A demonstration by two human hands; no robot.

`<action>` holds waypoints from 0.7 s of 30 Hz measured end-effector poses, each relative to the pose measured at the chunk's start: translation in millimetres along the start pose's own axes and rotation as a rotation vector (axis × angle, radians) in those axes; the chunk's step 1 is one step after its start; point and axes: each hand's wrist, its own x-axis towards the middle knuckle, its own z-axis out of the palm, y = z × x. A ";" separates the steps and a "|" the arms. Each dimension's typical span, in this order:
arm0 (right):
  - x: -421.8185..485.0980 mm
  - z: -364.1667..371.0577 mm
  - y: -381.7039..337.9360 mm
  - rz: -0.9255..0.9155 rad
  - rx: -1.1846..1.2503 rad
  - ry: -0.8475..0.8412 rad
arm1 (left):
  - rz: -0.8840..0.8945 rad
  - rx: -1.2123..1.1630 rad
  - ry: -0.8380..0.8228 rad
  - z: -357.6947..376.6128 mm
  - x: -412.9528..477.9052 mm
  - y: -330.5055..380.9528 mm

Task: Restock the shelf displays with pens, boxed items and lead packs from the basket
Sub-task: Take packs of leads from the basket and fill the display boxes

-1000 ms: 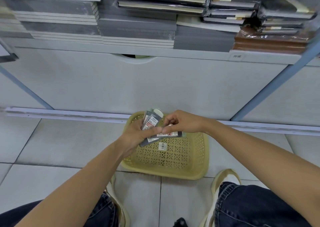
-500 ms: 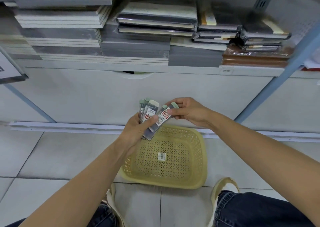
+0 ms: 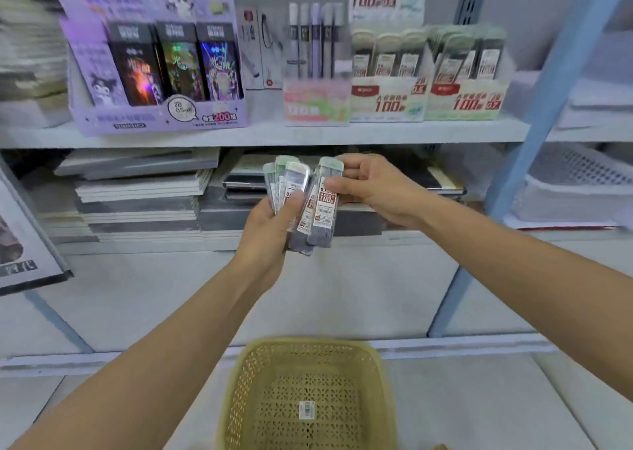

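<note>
Stationery shop, retail shelving bay.

A white shelf [image 3: 274,137] carried on blue metal uprights [image 3: 548,106] is seen stocked with printed counter-display cartons. A purple character-branded carton [image 3: 157,117], marked 2B and 200, is noted at far left. Pens [image 3: 315,41] are stood upright in a pastel tray at the middle. Lead packs [image 3: 385,60] are ranked in two cartons marked 100 at far right. Notebooks [image 3: 137,196] are stacked flat on the tier below. A yellow perforated basket [image 3: 387,381] bearing a barcode sticker [image 3: 306,410] is set near, on the tiled floor [image 3: 479,398].
</note>
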 end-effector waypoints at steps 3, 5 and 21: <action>-6.3 -20.9 -35.3 -0.089 -0.024 0.066 | 0.016 -0.042 -0.004 23.9 17.6 28.1; -13.2 -36.4 -56.1 -0.140 -0.107 0.139 | 0.045 -0.063 -0.001 38.9 28.9 43.1; -12.4 -175.2 -131.3 -0.347 -0.509 0.628 | 0.116 -0.076 -0.166 105.9 78.1 76.5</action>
